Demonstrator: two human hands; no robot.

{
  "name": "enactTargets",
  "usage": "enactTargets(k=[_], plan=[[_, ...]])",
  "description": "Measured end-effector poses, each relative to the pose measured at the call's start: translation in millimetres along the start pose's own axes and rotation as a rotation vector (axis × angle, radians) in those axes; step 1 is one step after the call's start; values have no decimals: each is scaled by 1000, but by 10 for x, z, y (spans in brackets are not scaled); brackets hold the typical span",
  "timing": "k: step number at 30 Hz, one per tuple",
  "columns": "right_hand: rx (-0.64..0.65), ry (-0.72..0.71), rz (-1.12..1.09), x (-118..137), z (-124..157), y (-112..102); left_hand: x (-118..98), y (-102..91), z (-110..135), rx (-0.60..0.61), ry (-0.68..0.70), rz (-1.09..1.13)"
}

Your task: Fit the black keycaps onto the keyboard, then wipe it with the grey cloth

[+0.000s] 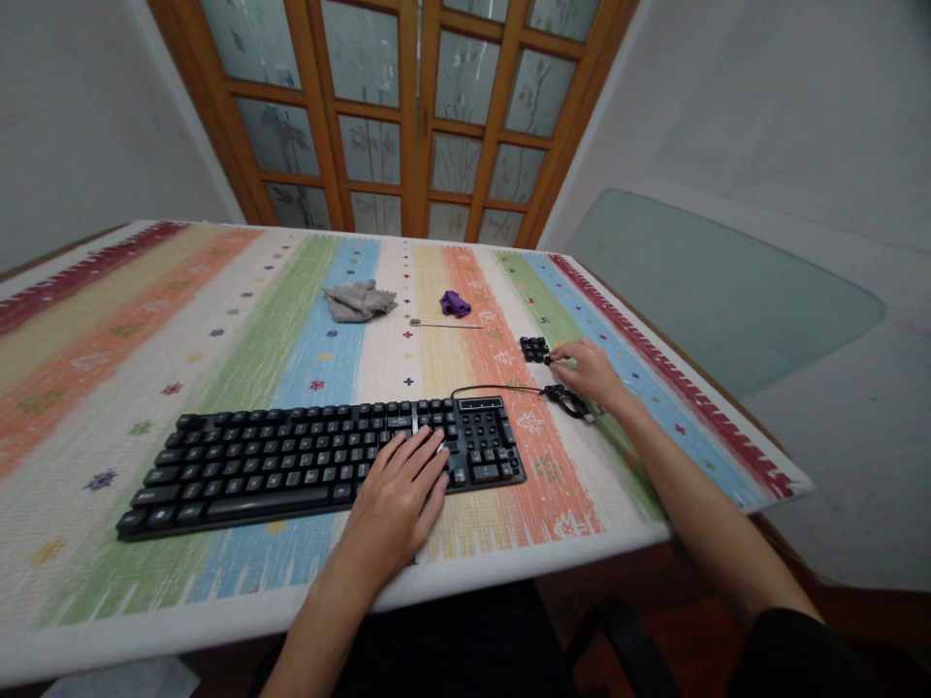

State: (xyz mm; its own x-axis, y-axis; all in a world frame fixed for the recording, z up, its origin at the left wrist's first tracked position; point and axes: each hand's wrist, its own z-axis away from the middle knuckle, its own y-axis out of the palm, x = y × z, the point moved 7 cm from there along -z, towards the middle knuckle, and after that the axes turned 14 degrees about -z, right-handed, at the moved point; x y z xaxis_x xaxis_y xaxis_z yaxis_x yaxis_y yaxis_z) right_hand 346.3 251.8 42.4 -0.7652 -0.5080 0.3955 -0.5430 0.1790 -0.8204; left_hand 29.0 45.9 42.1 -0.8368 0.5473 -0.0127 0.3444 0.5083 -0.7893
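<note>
Matt plastic keyboard (312, 460), rough grey cloth (360, 301), wooden doors (428, 111)

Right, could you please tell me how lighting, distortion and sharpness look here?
Head view throughout: soft, dim light; pale glare on the glass doors; those doors splay, likely wide-angle distortion; lettering on the keyboard mostly too soft to read.

At 7 o'clock in the view, the left hand (399, 494) hides keys of the keyboard (283, 460); most key legends are too small to read. At 3 o'clock, whether the right hand (591, 373) grips one of the small black keycaps (534, 347) cannot be determined. The worktop (240, 330) is cut off at 8 o'clock, the doors (431, 145) at 12, the chair armrest (618, 640) at 5.
</note>
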Motion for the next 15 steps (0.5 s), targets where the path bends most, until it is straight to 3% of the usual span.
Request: enactTargets(k=[6,9,12,15], plan=[[-5,0,9,57,-27,-52,7,21,18,-6,-1,0],[-70,-15,-10,215,-17,-158,4,27,19,-5,3,-9],[-116,-82,-125,602,73,-239,0,26,13,0,3,-10],[35,-251,-315,1180,241,-140,-4,18,8,1,4,-16]])
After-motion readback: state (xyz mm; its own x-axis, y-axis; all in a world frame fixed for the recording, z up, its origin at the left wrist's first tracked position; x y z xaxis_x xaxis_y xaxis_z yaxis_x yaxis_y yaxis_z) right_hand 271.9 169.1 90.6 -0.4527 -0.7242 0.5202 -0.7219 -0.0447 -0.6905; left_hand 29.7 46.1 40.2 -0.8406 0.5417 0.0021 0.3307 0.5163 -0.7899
